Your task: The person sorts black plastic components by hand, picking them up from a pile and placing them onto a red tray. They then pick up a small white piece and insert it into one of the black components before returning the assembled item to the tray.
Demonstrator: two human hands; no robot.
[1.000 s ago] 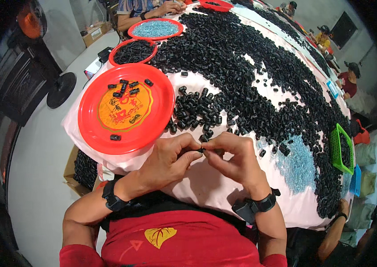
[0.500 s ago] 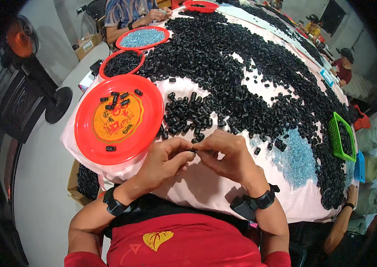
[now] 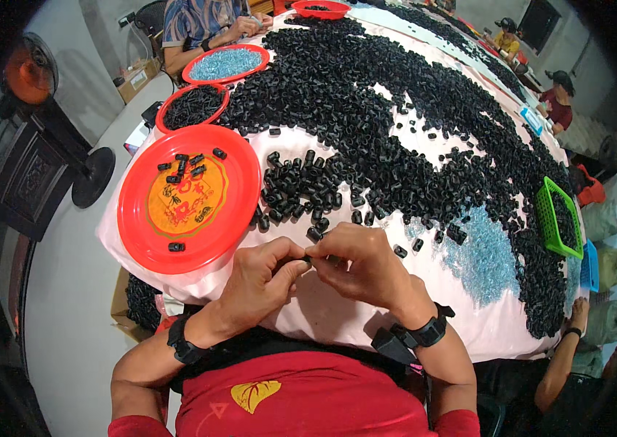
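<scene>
My left hand [image 3: 263, 280] is closed in a pinch, with thumb and forefinger on a small black plastic part [image 3: 295, 262], most of it covered by the fingers. Against it, from the other side, press the pinched fingertips of my right hand [image 3: 358, 261]; what they grip is too small and hidden to make out. Just beyond the fingers lies a loose cluster of short black tubular plastic pieces [image 3: 301, 182]. Left of my hands, a large red round tray [image 3: 239, 226] carries several black pieces, one of them apart near its front [image 3: 176, 247].
Black pieces [image 3: 410, 171] heap across the pink-covered table. Clear bluish bits [image 3: 480, 255] lie at the right; more fill a red tray [image 3: 227, 64] at the far left. A red bowl [image 3: 193, 108] holds thin black parts. A green basket [image 3: 559, 218], a fan [image 3: 32, 73] and co-workers surround the table.
Both hands have come slightly nearer to me and remain pinched together. The whole view has shifted a little. The tray's pieces appear unmoved.
</scene>
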